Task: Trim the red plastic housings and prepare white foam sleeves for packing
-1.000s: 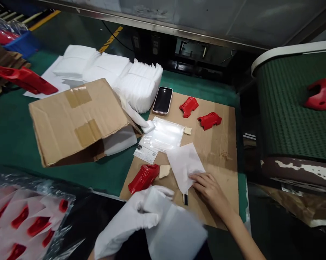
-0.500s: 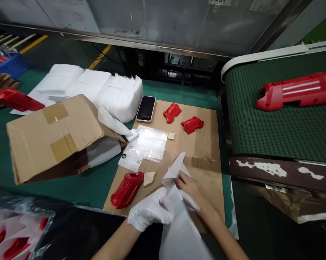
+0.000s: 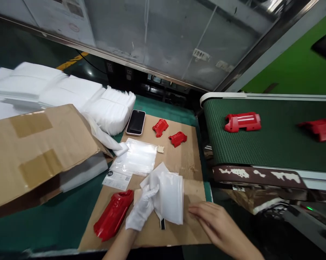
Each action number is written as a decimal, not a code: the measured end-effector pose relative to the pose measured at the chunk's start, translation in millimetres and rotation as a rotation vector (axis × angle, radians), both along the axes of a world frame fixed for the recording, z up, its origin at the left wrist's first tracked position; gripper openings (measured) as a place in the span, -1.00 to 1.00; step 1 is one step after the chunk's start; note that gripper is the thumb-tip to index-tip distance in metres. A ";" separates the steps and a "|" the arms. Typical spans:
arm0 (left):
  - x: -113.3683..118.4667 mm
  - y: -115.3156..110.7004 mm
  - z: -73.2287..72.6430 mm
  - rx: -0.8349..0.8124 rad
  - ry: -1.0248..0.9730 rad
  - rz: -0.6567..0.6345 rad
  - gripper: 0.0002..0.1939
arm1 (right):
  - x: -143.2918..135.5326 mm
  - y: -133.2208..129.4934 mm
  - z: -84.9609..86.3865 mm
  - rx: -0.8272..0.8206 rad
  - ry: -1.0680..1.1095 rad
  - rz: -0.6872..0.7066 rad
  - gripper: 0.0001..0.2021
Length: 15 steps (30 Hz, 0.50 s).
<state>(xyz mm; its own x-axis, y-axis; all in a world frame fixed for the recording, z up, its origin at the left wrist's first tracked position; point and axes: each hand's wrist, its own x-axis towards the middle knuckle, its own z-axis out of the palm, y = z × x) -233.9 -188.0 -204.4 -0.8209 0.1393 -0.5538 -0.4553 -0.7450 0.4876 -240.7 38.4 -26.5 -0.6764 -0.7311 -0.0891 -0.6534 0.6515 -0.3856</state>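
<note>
The gloved left hand [image 3: 141, 213] pinches one edge of a white foam pouch [image 3: 167, 195], holding it flat on the cardboard sheet [image 3: 190, 159] so its mouth faces the bare right hand [image 3: 215, 225]. That hand lies open and empty just right of the pouch, fingers pointing at it without touching. A red plastic housing [image 3: 113, 215] lies just left of the gloved hand, within easy reach. Clear bags [image 3: 137, 160] are stacked beyond the pouch.
</note>
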 end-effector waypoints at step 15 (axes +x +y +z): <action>-2.0 -3.3 -8.1 -0.072 0.156 -0.108 -0.55 | -218.5 18.1 94.9 0.519 0.514 -0.719 -0.38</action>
<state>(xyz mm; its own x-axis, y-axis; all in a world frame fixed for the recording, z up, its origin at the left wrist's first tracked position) -235.9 -191.3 -212.5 -0.8799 0.1962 -0.4327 -0.4457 -0.6567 0.6084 -459.2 56.6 68.3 -0.9851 -0.0915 0.1454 -0.0492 0.9611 0.2716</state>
